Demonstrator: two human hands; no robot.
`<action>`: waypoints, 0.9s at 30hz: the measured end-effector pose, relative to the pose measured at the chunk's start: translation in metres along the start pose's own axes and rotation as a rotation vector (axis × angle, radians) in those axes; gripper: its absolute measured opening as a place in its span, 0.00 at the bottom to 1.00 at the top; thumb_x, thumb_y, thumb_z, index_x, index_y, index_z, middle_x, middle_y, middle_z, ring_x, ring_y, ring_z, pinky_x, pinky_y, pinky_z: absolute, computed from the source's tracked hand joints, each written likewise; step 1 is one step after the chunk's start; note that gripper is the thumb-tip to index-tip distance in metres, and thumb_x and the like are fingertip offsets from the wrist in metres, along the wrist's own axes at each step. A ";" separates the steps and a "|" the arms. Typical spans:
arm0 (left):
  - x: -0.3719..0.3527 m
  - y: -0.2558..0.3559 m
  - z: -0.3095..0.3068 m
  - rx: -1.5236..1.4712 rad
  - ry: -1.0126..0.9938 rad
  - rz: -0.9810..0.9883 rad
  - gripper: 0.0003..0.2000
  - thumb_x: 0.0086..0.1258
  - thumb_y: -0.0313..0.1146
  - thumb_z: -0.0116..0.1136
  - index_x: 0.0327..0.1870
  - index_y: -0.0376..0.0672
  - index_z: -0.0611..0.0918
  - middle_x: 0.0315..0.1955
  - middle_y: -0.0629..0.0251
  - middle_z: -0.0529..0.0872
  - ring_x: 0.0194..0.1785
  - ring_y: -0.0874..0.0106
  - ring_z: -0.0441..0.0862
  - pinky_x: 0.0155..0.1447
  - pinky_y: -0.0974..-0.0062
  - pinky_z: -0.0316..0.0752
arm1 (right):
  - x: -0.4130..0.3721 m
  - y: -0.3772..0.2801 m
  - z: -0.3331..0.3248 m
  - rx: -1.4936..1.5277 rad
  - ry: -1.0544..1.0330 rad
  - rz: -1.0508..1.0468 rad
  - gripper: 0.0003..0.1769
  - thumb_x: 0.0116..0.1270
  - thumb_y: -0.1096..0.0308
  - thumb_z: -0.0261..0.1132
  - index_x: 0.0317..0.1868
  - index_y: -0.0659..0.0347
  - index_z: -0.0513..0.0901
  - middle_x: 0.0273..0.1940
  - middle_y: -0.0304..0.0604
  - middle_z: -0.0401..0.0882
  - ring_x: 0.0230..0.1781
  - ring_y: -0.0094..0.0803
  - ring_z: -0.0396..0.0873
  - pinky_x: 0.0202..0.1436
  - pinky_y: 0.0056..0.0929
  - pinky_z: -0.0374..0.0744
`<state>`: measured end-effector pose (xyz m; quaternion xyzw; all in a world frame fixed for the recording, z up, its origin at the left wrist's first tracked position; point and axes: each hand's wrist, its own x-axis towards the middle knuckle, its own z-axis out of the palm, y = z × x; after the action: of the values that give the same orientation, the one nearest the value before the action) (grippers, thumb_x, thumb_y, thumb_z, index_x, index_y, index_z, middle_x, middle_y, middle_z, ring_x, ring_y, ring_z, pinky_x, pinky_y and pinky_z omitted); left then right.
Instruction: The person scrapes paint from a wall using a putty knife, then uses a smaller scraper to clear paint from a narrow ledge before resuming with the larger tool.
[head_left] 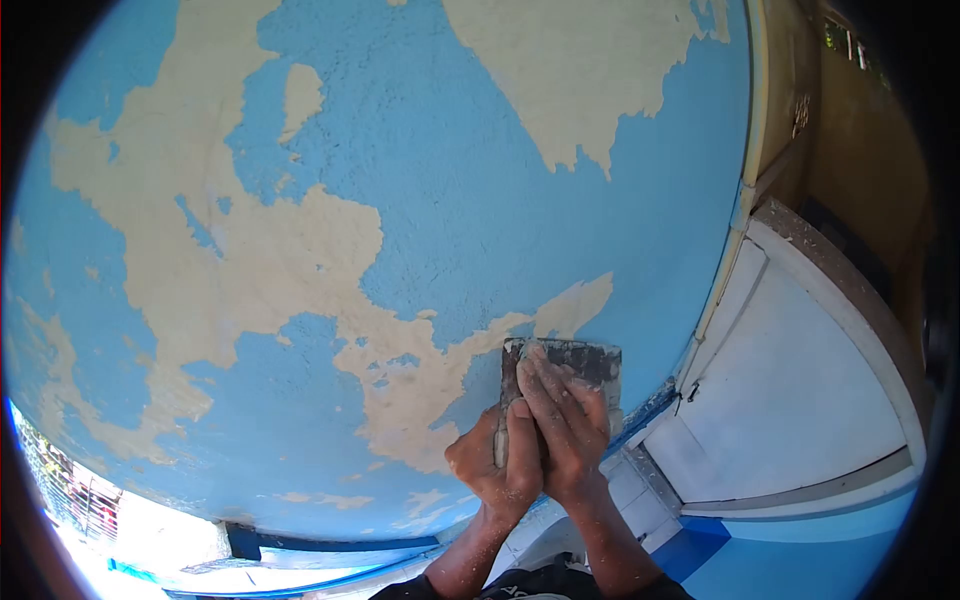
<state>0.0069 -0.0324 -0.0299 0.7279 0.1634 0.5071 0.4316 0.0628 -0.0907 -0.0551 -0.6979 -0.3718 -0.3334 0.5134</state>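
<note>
A broad scraper (pixel 598 360) with a dark, paint-crusted rectangular blade lies against the blue wall (pixel 430 200). My left hand (pixel 492 458) is closed round its lower left side, thumb pointing up. Over the blade's face my right hand (pixel 568 420) presses with its fingers stretched upward, also gripping the tool. The scraper's handle is hidden behind both hands. Pale dust coats my fingers and forearms. Just above the blade, a bare cream patch (pixel 575 308) shows where the blue paint is gone.
Large cream areas (pixel 270 260) with ragged paint edges spread across the wall. A pipe (pixel 742 205) runs down its right edge. Beyond it is a white door (pixel 800 390) in a frame. A blue ledge (pixel 340 550) and a bright opening (pixel 90 500) are at lower left.
</note>
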 end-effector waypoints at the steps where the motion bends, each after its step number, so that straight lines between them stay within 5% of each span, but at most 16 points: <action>1: 0.000 -0.001 0.001 0.024 0.010 0.015 0.11 0.71 0.27 0.57 0.29 0.28 0.84 0.14 0.68 0.80 0.21 0.85 0.72 0.24 0.79 0.66 | 0.003 0.001 0.000 -0.007 0.004 -0.012 0.21 0.70 0.66 0.65 0.61 0.62 0.84 0.61 0.49 0.83 0.57 0.35 0.80 0.64 0.36 0.75; 10: 0.024 0.003 0.006 -0.038 0.005 0.059 0.09 0.69 0.27 0.61 0.33 0.28 0.87 0.16 0.60 0.83 0.21 0.80 0.78 0.26 0.76 0.74 | 0.024 -0.003 -0.003 -0.037 0.012 -0.037 0.21 0.71 0.64 0.64 0.61 0.63 0.84 0.60 0.49 0.84 0.59 0.35 0.79 0.64 0.36 0.74; 27: 0.018 0.009 0.028 -0.092 0.103 0.030 0.11 0.74 0.29 0.55 0.35 0.30 0.84 0.20 0.67 0.84 0.25 0.83 0.75 0.29 0.80 0.69 | 0.056 0.014 -0.019 -0.116 0.017 -0.230 0.18 0.70 0.63 0.66 0.58 0.56 0.87 0.56 0.40 0.87 0.55 0.33 0.79 0.64 0.38 0.78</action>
<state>0.0374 -0.0385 -0.0155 0.6829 0.1508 0.5572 0.4478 0.1015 -0.1020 -0.0091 -0.6762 -0.4251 -0.4170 0.4337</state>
